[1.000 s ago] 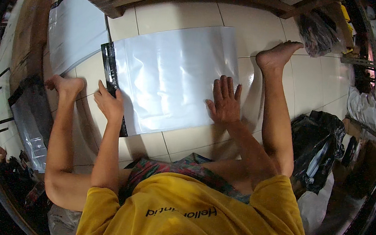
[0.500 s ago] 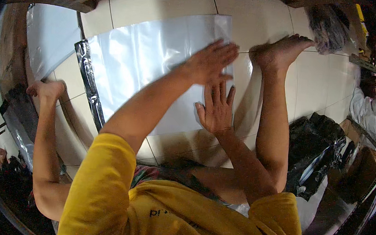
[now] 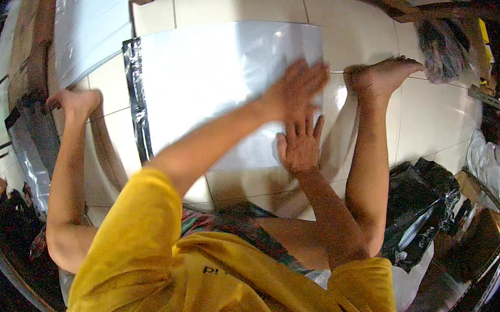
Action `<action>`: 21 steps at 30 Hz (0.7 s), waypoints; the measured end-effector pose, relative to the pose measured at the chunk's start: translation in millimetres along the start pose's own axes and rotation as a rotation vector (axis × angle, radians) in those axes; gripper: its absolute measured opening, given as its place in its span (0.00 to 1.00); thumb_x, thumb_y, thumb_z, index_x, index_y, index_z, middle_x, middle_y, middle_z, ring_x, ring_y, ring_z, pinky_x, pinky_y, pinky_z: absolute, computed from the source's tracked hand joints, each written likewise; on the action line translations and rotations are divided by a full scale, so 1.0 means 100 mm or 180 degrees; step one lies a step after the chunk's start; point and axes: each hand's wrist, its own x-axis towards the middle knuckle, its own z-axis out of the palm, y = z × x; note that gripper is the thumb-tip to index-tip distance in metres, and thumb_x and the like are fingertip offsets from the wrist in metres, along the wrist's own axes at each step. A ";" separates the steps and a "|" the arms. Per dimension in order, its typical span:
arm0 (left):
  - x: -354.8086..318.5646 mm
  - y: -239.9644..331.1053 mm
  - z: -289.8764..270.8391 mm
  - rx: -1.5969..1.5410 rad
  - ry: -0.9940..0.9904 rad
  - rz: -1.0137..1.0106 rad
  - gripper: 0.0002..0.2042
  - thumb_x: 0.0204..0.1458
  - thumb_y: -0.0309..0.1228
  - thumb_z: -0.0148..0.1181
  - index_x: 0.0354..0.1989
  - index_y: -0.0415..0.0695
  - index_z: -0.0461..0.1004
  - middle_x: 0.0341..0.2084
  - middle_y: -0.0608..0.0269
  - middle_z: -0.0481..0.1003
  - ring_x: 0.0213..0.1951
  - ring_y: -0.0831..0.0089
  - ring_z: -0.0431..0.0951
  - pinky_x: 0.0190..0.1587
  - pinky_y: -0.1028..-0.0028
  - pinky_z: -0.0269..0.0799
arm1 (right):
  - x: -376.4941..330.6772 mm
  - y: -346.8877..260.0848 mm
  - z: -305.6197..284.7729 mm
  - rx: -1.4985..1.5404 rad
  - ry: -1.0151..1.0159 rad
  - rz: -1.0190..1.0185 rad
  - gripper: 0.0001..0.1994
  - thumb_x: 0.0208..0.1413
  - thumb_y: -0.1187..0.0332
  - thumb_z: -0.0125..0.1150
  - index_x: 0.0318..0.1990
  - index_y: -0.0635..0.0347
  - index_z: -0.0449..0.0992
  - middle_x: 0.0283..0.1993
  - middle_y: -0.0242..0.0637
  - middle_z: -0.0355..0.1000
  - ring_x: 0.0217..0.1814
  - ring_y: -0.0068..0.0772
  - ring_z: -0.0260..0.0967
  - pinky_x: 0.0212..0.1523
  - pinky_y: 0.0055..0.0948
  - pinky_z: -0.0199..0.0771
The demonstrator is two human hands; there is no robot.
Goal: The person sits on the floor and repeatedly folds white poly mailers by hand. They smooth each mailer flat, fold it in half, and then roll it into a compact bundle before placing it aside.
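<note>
A large white plastic mailer bag [image 3: 202, 85] lies flat on the tiled floor between my legs. A shiny black edge [image 3: 137, 100] runs down its left side. My left hand [image 3: 297, 88] reaches over the bag's right end with fingers stretched out, smeared by motion; whether it touches the plastic I cannot tell. Just nearer to me, my right hand [image 3: 300, 146] rests palm down at the bag's right edge, its fingers spread. The left hand partly covers the right fingertips. Neither hand holds anything.
Another pale plastic sheet [image 3: 90, 32] lies at the far left beside a wooden beam [image 3: 46, 10]. Crumpled black plastic [image 3: 420, 202] is to the right of my right leg. Clear plastic with dark contents [image 3: 446, 51] sits at the far right, and a white bag [image 3: 491, 161] farther right.
My left hand is more blurred and has swept slightly over the bag's right end. The creases in the plastic look smoother. The whole view has shifted a little.
</note>
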 end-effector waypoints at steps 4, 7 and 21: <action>-0.90 0.61 -0.10 0.0213 -0.0645 -0.0739 0.36 0.61 0.51 0.48 0.71 0.37 0.56 0.73 0.50 0.53 0.75 0.57 0.47 0.75 0.52 0.35 | -0.02 -0.04 -0.03 -0.0203 0.0100 0.0085 0.36 0.64 0.53 0.45 0.75 0.61 0.49 0.79 0.55 0.40 0.82 0.59 0.31 0.75 0.67 0.26; -1.20 0.50 -0.35 0.0246 -0.0515 -0.1244 0.37 0.62 0.53 0.48 0.71 0.36 0.56 0.72 0.49 0.54 0.75 0.59 0.47 0.75 0.55 0.36 | -0.04 -0.05 -0.02 -0.0086 0.0352 -0.0002 0.33 0.64 0.55 0.45 0.73 0.61 0.53 0.78 0.55 0.43 0.81 0.62 0.35 0.74 0.70 0.29; -2.66 -0.04 -1.08 0.1237 -0.0244 -0.2412 0.35 0.63 0.42 0.47 0.70 0.27 0.49 0.72 0.35 0.48 0.74 0.46 0.45 0.75 0.51 0.38 | 0.43 0.07 -0.17 -0.0032 0.0858 -0.0318 0.30 0.66 0.57 0.44 0.70 0.68 0.56 0.75 0.61 0.48 0.78 0.66 0.41 0.74 0.67 0.36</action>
